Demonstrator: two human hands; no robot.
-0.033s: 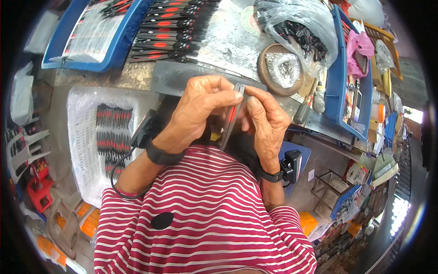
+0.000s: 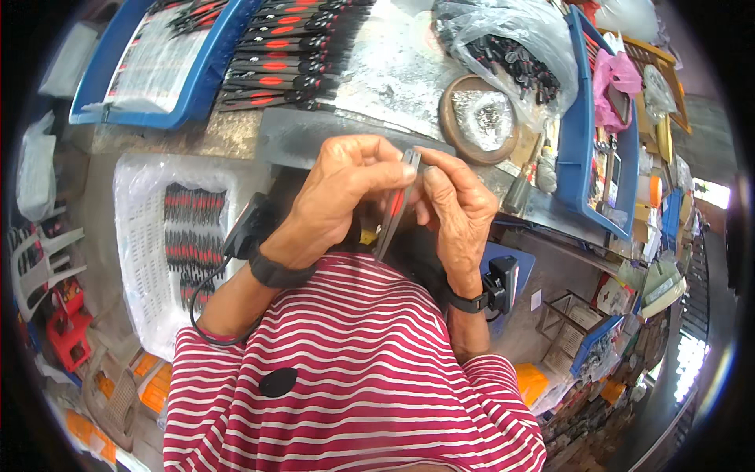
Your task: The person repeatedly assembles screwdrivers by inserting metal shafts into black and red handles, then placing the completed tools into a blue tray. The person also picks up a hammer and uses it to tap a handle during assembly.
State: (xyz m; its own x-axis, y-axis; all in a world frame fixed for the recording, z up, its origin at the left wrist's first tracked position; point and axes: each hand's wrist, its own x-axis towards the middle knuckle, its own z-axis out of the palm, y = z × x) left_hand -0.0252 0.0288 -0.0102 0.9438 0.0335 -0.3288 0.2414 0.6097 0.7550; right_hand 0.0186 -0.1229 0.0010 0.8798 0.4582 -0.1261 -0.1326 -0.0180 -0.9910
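Note:
In front of my striped shirt I hold a slim dark grey tweezer-like tool with a red patch, its rounded end up and its thin end slanting down towards me. My left hand pinches it near the top between thumb and fingers. Close against its other side, my right hand has its fingers bent, the index fingertip at the top end. Whatever the right fingers pinch is hidden. Similar black-and-red tools lie in a row on the worktable beyond my hands.
At left below the table, a white basket holds rows of black-and-red pieces. A blue tray sits far left on the table, another blue tray at right. A round dish and a plastic bag of black parts lie between.
The whole view has shifted slightly. Both hands keep nearly the same hold, and the tool's lower end sits a little further left.

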